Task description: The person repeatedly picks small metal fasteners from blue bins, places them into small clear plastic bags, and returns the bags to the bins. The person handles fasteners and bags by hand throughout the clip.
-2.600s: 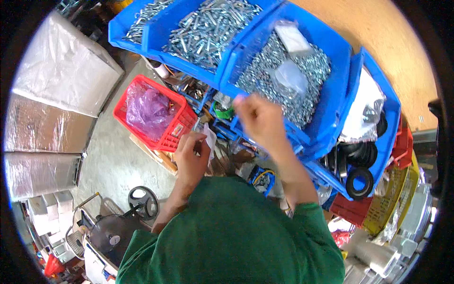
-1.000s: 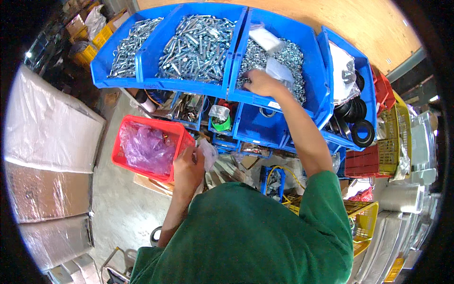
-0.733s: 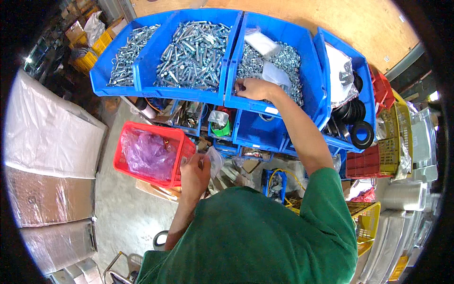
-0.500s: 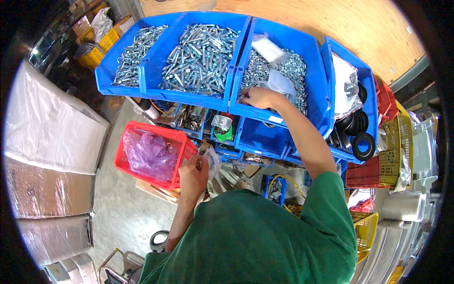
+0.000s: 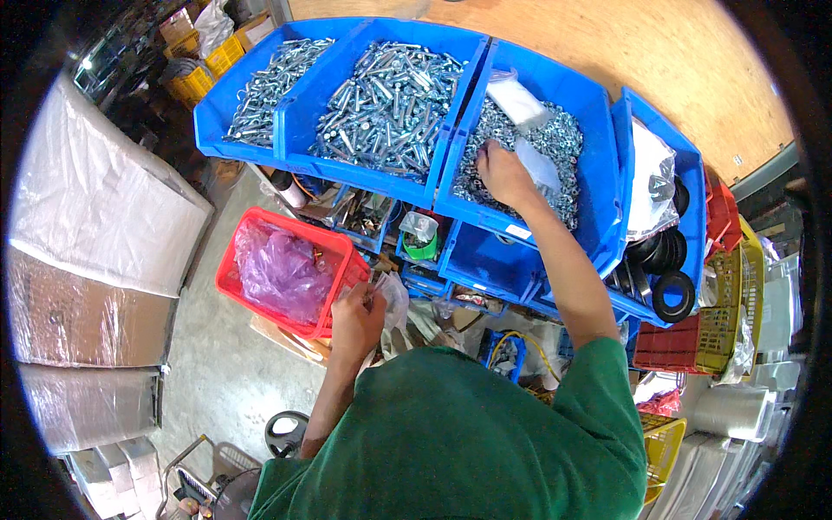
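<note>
My right hand [image 5: 505, 176] reaches into a blue bin of small metal nuts [image 5: 565, 132], its fingers pinched together at the pile; whatever is between them is too small to make out. Beside it in the same bin lie a white packet [image 5: 517, 102] and a clear plastic bag [image 5: 539, 165]. Lower down, my left hand [image 5: 357, 325] is closed on a small clear plastic bag [image 5: 394, 302]. That hand is next to a red plastic basket [image 5: 227, 279], which holds a crumpled purple plastic bag [image 5: 282, 273].
Left of the nuts stand blue bins with long bolts [image 5: 386, 104] and other bolts [image 5: 277, 91]. A blue bin at right holds black rings [image 5: 672, 296]. Smaller blue bins [image 5: 490, 260] sit underneath. Wrapped boxes [image 5: 95, 321] are stacked at far left, yellow crates [image 5: 737, 299] at right.
My right hand has moved from the bin's front lip farther in over the nuts. The left hand still grips its bag. The whole view has shifted slightly.
</note>
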The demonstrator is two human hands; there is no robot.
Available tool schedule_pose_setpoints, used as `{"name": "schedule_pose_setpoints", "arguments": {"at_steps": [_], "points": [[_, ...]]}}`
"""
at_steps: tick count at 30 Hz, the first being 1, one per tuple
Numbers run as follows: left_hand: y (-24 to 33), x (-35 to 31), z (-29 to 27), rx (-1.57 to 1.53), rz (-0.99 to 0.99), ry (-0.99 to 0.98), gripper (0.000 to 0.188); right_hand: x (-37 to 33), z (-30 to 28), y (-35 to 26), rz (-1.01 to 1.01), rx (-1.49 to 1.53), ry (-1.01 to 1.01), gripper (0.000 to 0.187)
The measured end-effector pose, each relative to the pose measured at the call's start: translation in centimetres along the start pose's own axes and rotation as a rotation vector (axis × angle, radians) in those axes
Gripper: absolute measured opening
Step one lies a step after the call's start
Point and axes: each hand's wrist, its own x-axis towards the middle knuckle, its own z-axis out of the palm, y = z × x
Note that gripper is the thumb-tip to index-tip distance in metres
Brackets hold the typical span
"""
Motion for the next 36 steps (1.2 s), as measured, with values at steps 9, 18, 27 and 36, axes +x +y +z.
{"name": "schedule_pose_setpoints", "arguments": {"at_steps": [9, 18, 27, 36], "points": [[0.3, -0.7, 0.4, -0.001, -0.042, -0.04, 0.013, -2.4, -2.1, 0.0, 0.591, 2.329, -0.197, 0.021], [-1.7, -2.4, 1.7, 0.06, -0.11, -0.108, 0.016, -16.6, 5.0, -7.9, 1.029, 2.413, -0.636, 0.029], [-2.6, -4.1, 1.5, -0.061, -0.281, -0.148, 0.018, -22.8, 8.3, -9.5, 0.69, 1.695, -0.816, 0.027], [-1.5, -5.5, 0.6, -0.102, -0.245, -0.166, 0.029, -23.7, 9.1, -10.2, 0.719, 1.303, -0.711, 0.024]]}}
